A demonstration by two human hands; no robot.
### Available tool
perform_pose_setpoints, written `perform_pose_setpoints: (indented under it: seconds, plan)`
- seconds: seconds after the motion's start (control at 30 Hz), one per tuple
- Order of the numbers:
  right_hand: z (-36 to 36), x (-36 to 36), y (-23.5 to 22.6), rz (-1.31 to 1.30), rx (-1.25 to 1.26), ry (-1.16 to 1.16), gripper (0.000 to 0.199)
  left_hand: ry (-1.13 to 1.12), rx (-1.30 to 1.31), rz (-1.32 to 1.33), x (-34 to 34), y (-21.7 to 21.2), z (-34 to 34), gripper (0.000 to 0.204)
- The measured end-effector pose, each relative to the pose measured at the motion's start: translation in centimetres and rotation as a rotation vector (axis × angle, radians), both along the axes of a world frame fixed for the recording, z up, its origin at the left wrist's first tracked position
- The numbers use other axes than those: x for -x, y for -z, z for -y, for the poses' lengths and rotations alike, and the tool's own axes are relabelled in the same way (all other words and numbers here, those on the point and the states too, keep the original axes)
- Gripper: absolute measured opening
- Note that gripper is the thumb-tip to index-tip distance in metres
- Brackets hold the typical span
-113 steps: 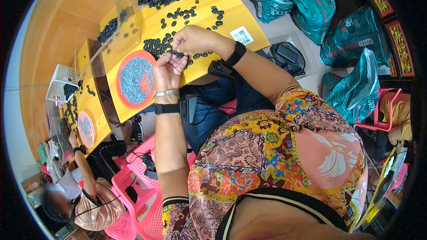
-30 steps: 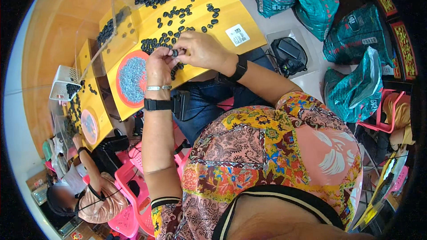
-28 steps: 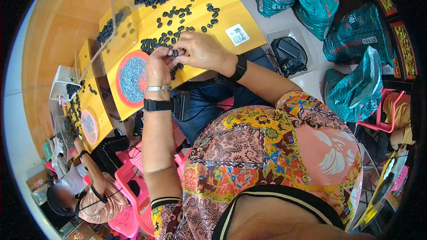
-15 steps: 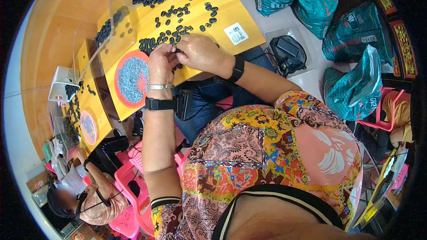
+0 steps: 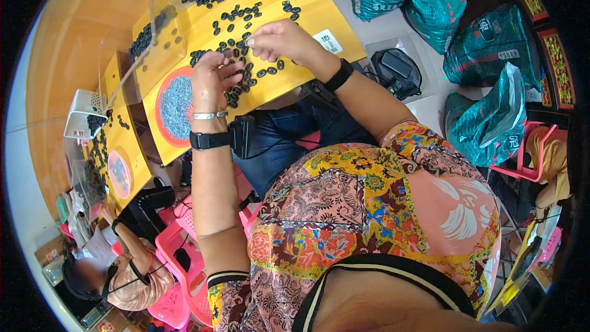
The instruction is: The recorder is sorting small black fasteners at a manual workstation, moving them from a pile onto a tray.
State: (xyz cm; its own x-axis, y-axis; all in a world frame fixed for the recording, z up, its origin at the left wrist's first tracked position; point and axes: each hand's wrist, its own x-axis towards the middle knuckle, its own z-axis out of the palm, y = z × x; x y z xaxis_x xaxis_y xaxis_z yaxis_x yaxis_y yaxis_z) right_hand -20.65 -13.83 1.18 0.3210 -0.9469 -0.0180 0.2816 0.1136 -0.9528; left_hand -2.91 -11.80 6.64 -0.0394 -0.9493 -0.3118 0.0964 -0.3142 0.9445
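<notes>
Dozens of small black beads (image 5: pixel 236 43) lie scattered on the yellow mat (image 5: pixel 319 18), thickest toward its far edge and beside the round blue-grey dish (image 5: pixel 176 107) at its left edge; left hand (image 5: pixel 209 80) hovers over the near cluster, fingers spread apart, nothing visibly held; right hand (image 5: pixel 279 40) sits just right of it, fingertips pinched together, whether on a bead cannot be told. Judgement: picking goes best one bead at a time from the loose fringe, wrist low, other hand close to receive; a pile grab risks rolling beads off the near edge.
</notes>
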Motion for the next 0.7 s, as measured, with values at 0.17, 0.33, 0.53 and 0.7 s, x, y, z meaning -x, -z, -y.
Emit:
perform_pose_setpoints:
  seconds: [0.17, 0.33, 0.53, 0.7]
  plan:
    - [-0.5, -0.2, -1.1, -0.135, 0.104, 0.009, 0.027, -0.051, 0.011, -0.004, -0.1, 0.2, -0.5, 0.007]
    - [-0.5, -0.6, -1.4, -0.241, 0.214, 0.060, 0.026, -0.044, 0.027, -0.008, -0.6, 0.6, -0.4, 0.008]
    - [-0.3, -0.7, 0.5, -0.391, 0.422, 0.234, 0.025, 0.001, -0.013, -0.085, -0.2, 1.2, -0.7, 0.009]
    - [-1.2, -1.9, -0.2, -0.636, 0.673, 0.198, 0.014, 0.076, -0.033, -0.290, -0.6, 3.2, -0.2, 0.008]
